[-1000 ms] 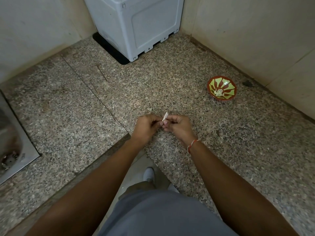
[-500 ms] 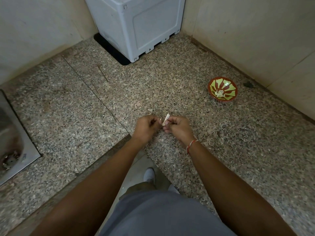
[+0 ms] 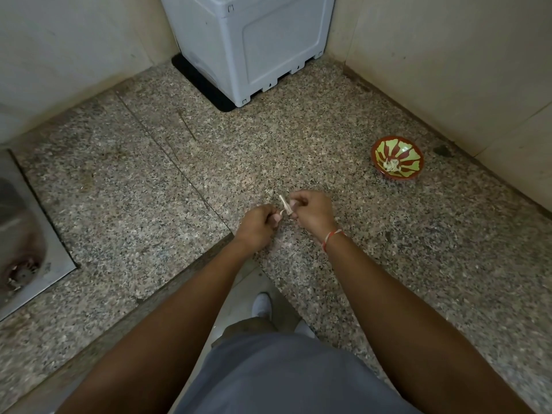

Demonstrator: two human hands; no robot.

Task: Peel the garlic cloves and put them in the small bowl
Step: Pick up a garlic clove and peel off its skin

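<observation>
Over the granite counter, my left hand and my right hand are close together, both pinching a small garlic clove. A pale strip of its skin sticks up between the fingertips. Most of the clove is hidden by my fingers. The small red bowl with a green pattern stands on the counter to the right and beyond my hands, with a few pale pieces in its bottom.
A grey plastic appliance stands in the far corner on a black mat. A steel sink with a drain is set in the counter at the left. Tiled walls close the back and right. The counter's inner edge runs just below my wrists.
My hands have drawn slightly apart, and the strip of skin stands out longer between them. The bowl has not moved.
</observation>
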